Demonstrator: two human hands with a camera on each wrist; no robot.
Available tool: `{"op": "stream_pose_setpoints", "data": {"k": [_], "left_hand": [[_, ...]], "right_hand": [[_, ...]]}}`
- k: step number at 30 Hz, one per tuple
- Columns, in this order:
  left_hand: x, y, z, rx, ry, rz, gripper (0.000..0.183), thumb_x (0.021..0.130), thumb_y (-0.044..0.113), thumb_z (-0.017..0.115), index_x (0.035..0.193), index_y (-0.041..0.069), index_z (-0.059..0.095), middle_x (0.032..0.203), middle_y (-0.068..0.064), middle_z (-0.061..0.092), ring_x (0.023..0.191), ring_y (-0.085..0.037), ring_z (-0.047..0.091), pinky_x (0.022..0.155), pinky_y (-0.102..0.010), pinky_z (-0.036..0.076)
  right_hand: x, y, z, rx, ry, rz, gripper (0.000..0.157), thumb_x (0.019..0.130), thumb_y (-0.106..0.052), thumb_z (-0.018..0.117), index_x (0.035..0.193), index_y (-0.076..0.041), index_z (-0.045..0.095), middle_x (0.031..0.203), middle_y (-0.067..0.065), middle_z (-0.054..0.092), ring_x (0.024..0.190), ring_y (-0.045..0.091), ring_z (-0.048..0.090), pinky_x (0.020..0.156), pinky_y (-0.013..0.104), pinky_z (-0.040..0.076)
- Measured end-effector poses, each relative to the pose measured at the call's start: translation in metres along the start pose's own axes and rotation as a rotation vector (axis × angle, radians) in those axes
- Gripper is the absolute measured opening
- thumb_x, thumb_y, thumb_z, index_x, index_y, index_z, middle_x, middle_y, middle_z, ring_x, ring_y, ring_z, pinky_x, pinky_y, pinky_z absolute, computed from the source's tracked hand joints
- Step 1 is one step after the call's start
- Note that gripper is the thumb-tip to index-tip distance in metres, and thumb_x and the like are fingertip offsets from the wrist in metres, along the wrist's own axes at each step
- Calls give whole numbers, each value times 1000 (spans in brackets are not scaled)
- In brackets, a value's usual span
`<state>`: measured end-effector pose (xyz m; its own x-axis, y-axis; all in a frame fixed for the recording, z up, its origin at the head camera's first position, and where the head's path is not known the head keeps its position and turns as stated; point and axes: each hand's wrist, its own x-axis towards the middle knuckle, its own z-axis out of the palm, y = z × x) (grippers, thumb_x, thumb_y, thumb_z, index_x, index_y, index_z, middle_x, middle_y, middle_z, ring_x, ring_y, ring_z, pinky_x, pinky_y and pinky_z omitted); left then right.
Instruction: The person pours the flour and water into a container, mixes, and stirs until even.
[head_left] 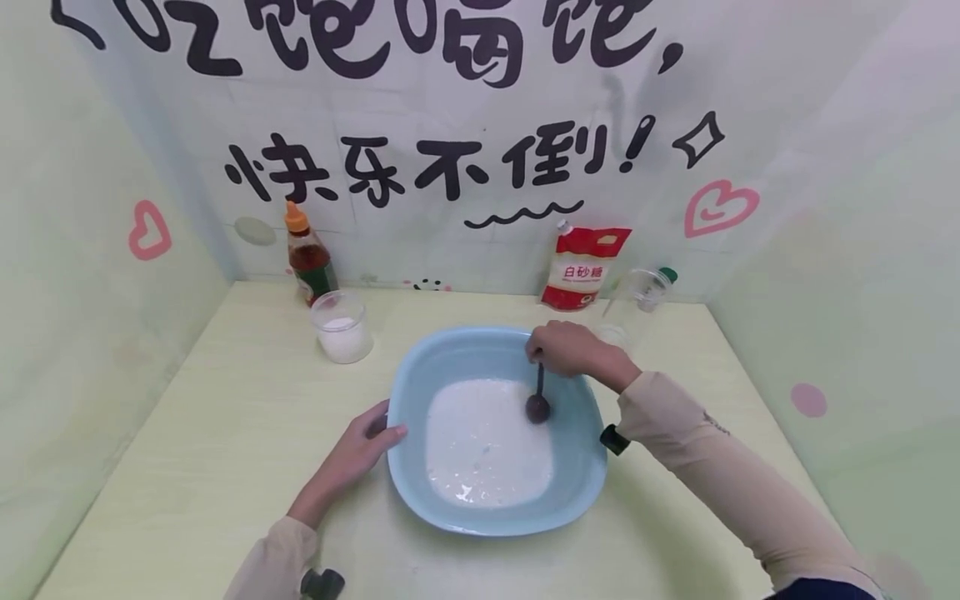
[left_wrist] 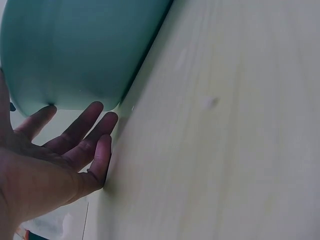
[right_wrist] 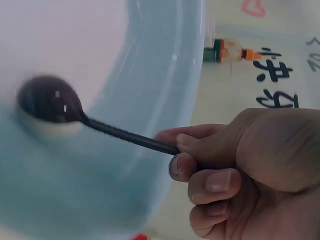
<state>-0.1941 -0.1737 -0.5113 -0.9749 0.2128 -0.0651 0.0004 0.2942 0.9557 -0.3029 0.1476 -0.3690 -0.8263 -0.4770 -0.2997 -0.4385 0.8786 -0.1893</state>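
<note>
A light blue plastic basin [head_left: 577,454] with white liquid [head_left: 487,442] in it sits on the table. My left hand [head_left: 360,442] holds its left side, the thumb over the rim. In the left wrist view, the fingers of that hand [left_wrist: 65,162] are spread, their tips against the outer wall. My right hand [head_left: 567,348], over the basin's far right rim, pinches the handle of a dark spoon [head_left: 537,408]. In the right wrist view, the round spoon bowl [right_wrist: 47,100] is at the liquid's edge beside the wall; how deep it dips is hard to tell.
Behind the basin on the left are a clear cup [head_left: 342,333] with white contents and a sauce bottle [head_left: 311,267] with an orange cap. Back right are a red-and-white sugar pouch [head_left: 581,275] and a clear container [head_left: 630,304], near a green cap [head_left: 667,274]. Printed sheets enclose the table.
</note>
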Motion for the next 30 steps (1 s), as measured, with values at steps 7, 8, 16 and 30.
{"op": "stream_pose_setpoints", "data": {"k": [7, 8, 16, 30], "left_hand": [[2, -1, 5, -5, 10, -9, 55, 98, 27, 60, 148, 6, 46, 140, -22, 58, 131, -41, 54, 110, -55, 44], [2, 0, 5, -8, 7, -10, 55, 98, 27, 60, 148, 6, 46, 141, -22, 57, 132, -41, 54, 110, -55, 43], [0, 3, 3, 15, 14, -12, 56, 99, 28, 60, 148, 7, 46, 142, -21, 57, 132, -41, 54, 110, -55, 43], [1, 0, 2, 12, 8, 9, 56, 99, 27, 60, 148, 5, 46, 140, -23, 58, 128, -40, 57, 108, -53, 45]], "right_hand": [[19, -30, 14, 11, 94, -106, 17, 90, -12, 73, 106, -13, 76, 75, -1, 65, 71, 17, 57, 69, 27, 50], [19, -34, 16, 18, 101, -118, 18, 90, -12, 73, 107, -13, 76, 75, -2, 65, 70, 17, 58, 68, 26, 50], [2, -66, 34, 134, 137, -254, 18, 94, -9, 67, 108, -15, 76, 97, 1, 76, 73, 11, 61, 71, 24, 51], [-42, -33, 29, 202, -278, -185, 18, 91, -3, 68, 98, -14, 79, 81, -3, 69, 64, 11, 60, 54, 23, 53]]}}
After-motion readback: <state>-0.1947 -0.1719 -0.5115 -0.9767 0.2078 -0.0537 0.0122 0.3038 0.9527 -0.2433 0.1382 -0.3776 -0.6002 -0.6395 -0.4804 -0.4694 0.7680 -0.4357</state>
